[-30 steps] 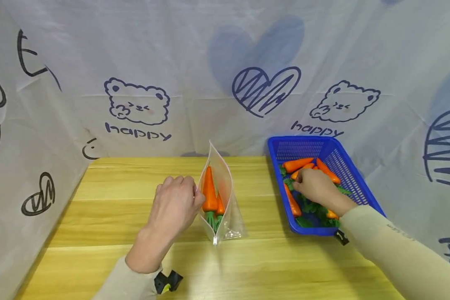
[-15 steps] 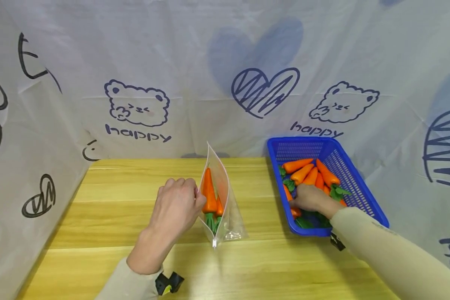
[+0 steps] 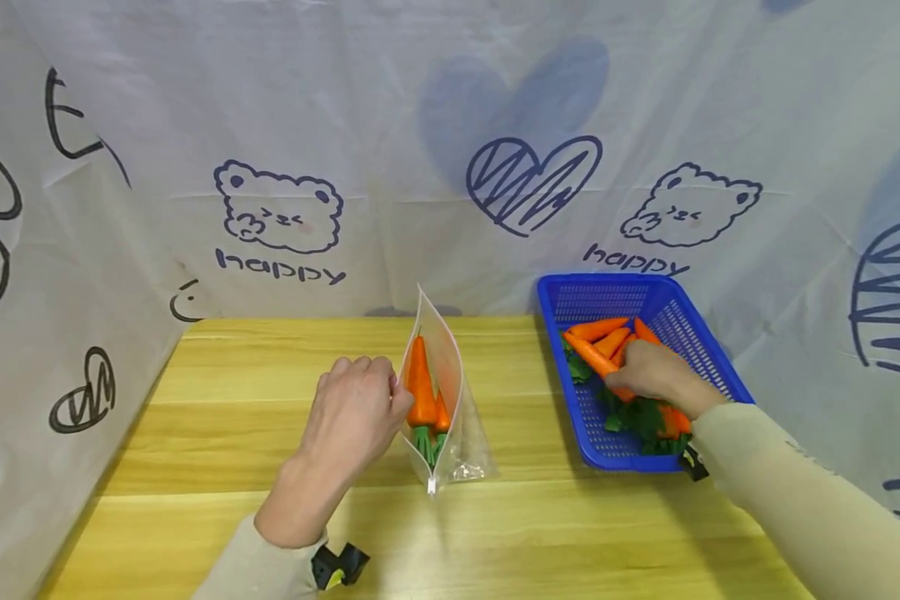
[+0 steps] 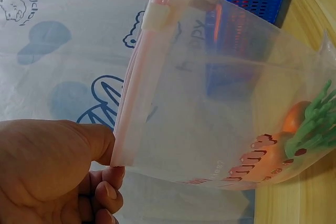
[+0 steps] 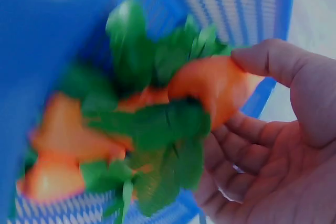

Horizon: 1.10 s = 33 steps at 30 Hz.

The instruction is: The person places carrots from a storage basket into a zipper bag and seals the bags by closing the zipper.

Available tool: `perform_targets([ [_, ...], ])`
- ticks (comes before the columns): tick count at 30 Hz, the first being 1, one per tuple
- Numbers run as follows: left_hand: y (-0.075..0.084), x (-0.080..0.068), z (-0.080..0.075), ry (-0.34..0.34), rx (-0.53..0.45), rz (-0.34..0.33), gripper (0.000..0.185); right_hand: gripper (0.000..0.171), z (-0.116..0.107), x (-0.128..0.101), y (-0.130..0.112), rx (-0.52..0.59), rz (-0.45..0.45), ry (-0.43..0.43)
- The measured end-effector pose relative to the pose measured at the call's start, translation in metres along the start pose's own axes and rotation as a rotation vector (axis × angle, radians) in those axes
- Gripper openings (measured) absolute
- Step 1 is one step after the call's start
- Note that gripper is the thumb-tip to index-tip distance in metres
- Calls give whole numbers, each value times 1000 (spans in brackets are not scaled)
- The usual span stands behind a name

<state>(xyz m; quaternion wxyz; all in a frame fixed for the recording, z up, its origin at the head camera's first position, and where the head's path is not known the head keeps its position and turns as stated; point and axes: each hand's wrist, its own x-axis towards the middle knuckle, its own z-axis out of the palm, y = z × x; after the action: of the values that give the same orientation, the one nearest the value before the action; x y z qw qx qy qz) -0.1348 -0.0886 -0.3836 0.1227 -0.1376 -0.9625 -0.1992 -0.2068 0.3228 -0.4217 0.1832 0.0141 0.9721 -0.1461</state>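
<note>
My left hand [image 3: 360, 408] pinches the edge of a clear zip bag [image 4: 199, 98] with a pink rim and a white slider. The bag stands with its mouth spread, and carrots [image 3: 420, 383] with green stems lie inside. Over at the right, my right hand [image 3: 656, 371] reaches into the blue basket [image 3: 592, 433]. Thumb and fingers there grip a carrot [image 5: 215, 87] by its thick end, its green leaves [image 5: 173, 129] hanging beside it. In the head view this carrot [image 3: 588, 354] slants up to the left over several others.
More carrots [image 5: 68, 129] with leafy tops lie in the basket, blurred in the right wrist view. A wooden table [image 3: 495, 533] carries bag and basket. Behind it hangs a white cloth [image 3: 405, 200] printed with bears and hearts.
My right hand has dipped lower among the carrots, then come back up and right with one carrot in its fingers. The left hand and the bag have hardly moved.
</note>
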Motion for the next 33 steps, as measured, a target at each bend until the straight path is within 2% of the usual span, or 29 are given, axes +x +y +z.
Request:
perform_targets([
  [4,0,1,0,2,-3,4,18,31,-7,4,18,-185,-27,112],
  [7,0,1,0,10,-6,13,18,33,-6,9,30,-300,-62,165],
  [9,0,1,0,15,-7,17,19,42,-5,11,34,-355,-86,171],
  [13,0,1,0,7,-12,13,19,74,-4,14,38,-442,-118,178],
  [17,1,1,1,-5,-14,10,18,85,-4,16,39,-487,-144,227],
  [26,-1,1,1,-2,-16,14,18,62,-11,7,31,-479,-218,329],
  [33,0,1,-1,1,-17,10,17,46,-27,-11,13,-489,-284,394],
])
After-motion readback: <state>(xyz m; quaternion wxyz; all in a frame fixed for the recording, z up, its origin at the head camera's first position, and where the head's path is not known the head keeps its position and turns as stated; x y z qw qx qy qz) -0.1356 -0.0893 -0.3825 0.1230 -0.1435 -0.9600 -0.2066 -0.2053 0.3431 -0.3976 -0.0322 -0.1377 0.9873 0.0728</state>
